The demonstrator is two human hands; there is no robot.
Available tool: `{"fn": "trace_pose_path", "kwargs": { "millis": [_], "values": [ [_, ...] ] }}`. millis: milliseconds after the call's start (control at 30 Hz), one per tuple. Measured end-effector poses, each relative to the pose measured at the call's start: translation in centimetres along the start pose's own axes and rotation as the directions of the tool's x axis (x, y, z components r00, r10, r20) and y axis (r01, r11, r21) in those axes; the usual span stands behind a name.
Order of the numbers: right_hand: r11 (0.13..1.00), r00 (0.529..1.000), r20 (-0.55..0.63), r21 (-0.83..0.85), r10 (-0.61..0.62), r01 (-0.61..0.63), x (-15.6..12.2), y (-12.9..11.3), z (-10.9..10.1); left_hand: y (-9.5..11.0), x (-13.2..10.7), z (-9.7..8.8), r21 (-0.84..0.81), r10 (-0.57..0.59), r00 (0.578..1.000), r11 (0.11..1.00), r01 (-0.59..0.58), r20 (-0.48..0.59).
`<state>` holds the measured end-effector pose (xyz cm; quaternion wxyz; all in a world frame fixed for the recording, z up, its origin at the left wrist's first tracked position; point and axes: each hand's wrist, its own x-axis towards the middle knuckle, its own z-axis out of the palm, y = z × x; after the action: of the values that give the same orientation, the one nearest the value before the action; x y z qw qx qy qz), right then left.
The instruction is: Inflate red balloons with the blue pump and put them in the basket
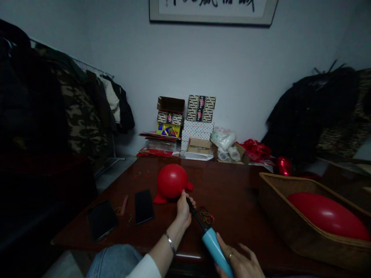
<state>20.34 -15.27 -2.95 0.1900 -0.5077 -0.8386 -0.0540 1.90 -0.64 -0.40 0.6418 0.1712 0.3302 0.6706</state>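
Nearest, I have my right grip (pixel 240 261) curled loosely around a blue pump (pixel 216 249); ahead of it, my left grip (pixel 185 208) is closed on the pump's black nozzle (pixel 198 218). Beside the left grip, coloured bands (pixel 208 219) lie rightward, a flat dark device (pixel 144 206) leftward. Just beyond it, a red balloon (pixel 172 180) sits on the tabletop (pixel 228 187); well past it, boxes (pixel 198 133) are stacked.

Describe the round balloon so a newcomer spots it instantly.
Start at the big dark reddish-brown table and look left of its middle. There, just beyond the tip of the light-blue hand pump, is a round, glossy red balloon. Small red lobes jut from its lower edge, unlike the elongated red balloon in the wicker basket at right.
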Motion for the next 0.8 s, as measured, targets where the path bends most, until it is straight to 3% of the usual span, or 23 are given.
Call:
{"fn": "trace_pose_path", "kwargs": {
  "millis": [200, 333, 533, 800],
  "values": [
    [0.984, 0.984, 0.061, 0.052, 0.165, -0.168, 3.7, -2.7, -2.0, -1.1, -0.8, 0.3, 0.009, -0.02, 1.0, 1.0, 0.02, -0.008],
    [0.974, 0.976, 0.076, 0.081, 0.205, -0.211, 5.1, -3.9, -2.4, -1.1, -0.7, 0.3, 0.009, -0.018, 1.0, 1.0, 0.019, -0.016],
    [0.981, 0.983, -0.007, 0.064, 0.182, -0.182, 4.7, -3.8, -1.7, -0.8, -0.5, 0.2, 0.018, -0.022, 1.0, 1.0, 0.022, 0.0],
    [0.998, 0.992, -0.11, -0.019, 0.059, -0.061, 3.2, -2.8, -0.7, -0.5, -0.5, 0.3, 0.01, -0.016, 1.0, 1.0, 0.016, 0.024]
  ]
}}
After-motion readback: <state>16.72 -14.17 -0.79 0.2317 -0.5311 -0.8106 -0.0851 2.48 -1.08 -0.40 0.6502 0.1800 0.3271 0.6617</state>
